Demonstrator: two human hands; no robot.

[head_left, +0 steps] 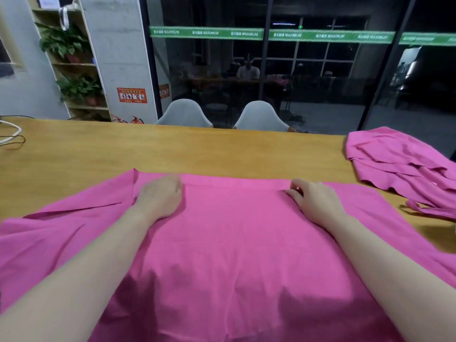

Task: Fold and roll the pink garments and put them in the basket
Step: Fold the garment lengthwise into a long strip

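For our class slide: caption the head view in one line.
Both hands grip a pink garment's far edge on a wooden table.

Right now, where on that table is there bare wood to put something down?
Bare wooden table runs as a wide strip between the spread pink garment and the far edge by the two white chairs, from the cables at left to the pink pile at right. The near side is crowded: garment, left hand and right hand.

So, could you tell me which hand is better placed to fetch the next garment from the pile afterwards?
The right hand, I'd say: the pile of pink garments lies at the table's right end, on that hand's side. The left hand would have to cross the spread garment.
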